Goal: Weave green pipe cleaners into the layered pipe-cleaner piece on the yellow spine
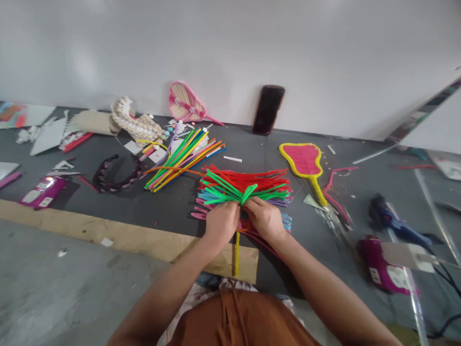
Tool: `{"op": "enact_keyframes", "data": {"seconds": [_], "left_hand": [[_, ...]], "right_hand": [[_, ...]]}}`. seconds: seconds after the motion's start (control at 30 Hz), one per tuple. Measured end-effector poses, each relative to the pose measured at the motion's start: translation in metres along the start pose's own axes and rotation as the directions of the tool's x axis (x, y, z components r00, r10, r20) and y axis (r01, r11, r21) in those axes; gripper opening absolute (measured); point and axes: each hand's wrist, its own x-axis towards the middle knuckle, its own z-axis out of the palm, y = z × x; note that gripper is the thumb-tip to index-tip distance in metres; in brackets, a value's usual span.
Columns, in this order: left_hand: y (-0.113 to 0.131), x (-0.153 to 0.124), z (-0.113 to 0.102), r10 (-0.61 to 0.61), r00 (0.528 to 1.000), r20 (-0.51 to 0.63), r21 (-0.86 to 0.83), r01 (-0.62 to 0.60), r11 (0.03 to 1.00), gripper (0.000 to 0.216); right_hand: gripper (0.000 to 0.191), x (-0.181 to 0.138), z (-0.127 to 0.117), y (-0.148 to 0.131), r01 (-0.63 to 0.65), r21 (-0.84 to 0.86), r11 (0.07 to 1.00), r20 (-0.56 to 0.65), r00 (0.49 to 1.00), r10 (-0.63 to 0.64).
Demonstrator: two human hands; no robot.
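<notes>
Both hands meet at the middle of a green pipe cleaner bundle (230, 193), whose ends fan out to left and right. My left hand (223, 218) pinches the bundle from the left, fingers closed. From the other side my right hand (264, 217) grips it too, its fingers also closed. Just beyond them lies a spread of red pipe cleaners (248, 179). Blue, pink and purple pipe cleaners poke out beneath both hands. A yellow pipe cleaner stem (236, 252) runs from under the hands toward my body. The fingertips partly hide the pinched spot.
Loose multicoloured pipe cleaners (183, 161) lie to the left, near a dark headband (117, 174). A phone (268, 109) leans on the wall. A pink-and-yellow fan shape (302, 161) lies right of the hands. Farther right are a glue gun (391, 216) and a purple box (382, 274).
</notes>
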Motion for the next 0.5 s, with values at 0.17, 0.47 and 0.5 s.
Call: {"op": "enact_keyframes", "data": {"seconds": [0.17, 0.47, 0.5], "left_hand": [[0.004, 0.004, -0.008, -0.007, 0.999, 0.042, 0.021, 0.006, 1.000, 0.026], [0.004, 0.009, -0.015, 0.050, 0.998, 0.034, -0.041, -0.048, 0.998, 0.027], [0.004, 0.009, -0.016, 0.055, 0.998, 0.031, -0.046, -0.053, 0.998, 0.028]], "right_hand": [[0.023, -0.001, 0.000, 0.001, 0.009, 0.031, 0.999, -0.024, 1.000, -0.008], [0.022, 0.000, -0.001, 0.000, -0.052, 0.081, 0.995, -0.010, 0.999, 0.053], [0.021, 0.000, -0.001, 0.000, -0.072, 0.105, 0.992, -0.004, 0.997, 0.073]]}}
